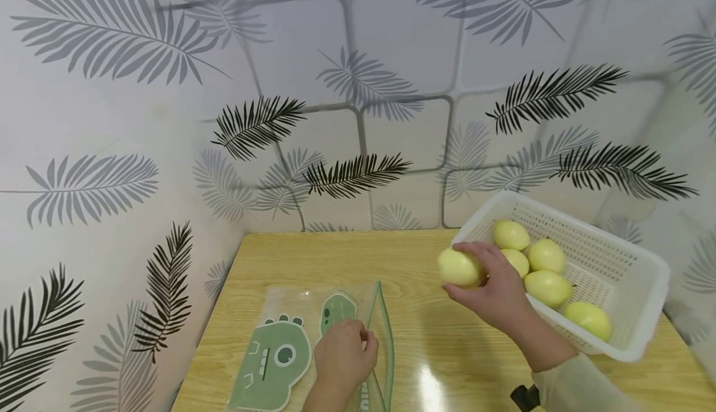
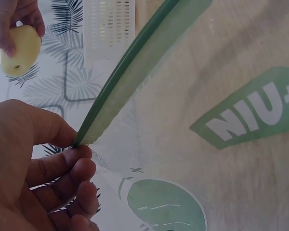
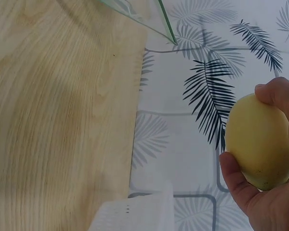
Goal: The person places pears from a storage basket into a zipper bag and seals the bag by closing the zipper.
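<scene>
Plainly, left hand (image 1: 344, 355) pinching bag (image 1: 279, 362), lettering (image 2: 250, 111) seemingly "NIU+", right hand (image 1: 498, 291) gripping yellow fruit (image 1: 458, 268)

Most likely a home, though which room cannot be told

The wall covering (image 1: 358, 82) speaks first: grey and black feather-like leaves over pale, rounded panel outlines, filling the upper half of the head view and running down its left and right edges. That is household décor rather than a workplace finish. Across the lower part stands a table (image 1: 347, 253) with a light wood-grain top, set close against the patterned wall. The goods on it are domestic too: at lower right, a white perforated plastic basket (image 1: 643, 312) with yellow fruits (image 1: 547, 255); at lower centre-left, a clear bag (image 1: 274, 365) printed with green cartoon dinosaurs.
</scene>
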The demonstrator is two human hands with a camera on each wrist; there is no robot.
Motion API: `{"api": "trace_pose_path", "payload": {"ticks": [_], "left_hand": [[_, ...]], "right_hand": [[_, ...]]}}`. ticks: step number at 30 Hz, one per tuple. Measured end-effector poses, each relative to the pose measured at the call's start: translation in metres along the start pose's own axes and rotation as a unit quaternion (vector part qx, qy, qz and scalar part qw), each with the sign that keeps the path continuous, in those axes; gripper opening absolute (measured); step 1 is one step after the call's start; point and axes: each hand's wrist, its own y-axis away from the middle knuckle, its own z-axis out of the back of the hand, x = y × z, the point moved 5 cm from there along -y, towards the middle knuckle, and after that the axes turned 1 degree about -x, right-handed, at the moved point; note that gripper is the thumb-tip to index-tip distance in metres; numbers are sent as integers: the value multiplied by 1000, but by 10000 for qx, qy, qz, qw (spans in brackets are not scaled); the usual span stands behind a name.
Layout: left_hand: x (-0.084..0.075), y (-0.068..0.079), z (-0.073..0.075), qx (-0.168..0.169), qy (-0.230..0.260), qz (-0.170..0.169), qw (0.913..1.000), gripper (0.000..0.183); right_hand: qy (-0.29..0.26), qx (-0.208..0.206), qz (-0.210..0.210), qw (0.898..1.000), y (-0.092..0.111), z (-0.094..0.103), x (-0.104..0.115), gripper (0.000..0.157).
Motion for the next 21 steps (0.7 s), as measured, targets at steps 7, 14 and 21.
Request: {"api": "trace_pose_path", "payload": {"ticks": [7,14,21], "left_hand": [[1,-1,0,-31,-3,21,10000,23],[2,1,-2,-22,-9,25,10000,23],[2,-1,-2,6,-42,2,10000,25]], "right_hand": [[-93,38,337,9994,7,-18,9,67],[-315,452,273,9981,19,-37,11,68],[-575,526,521,9956,35,-58,16,70]]}}
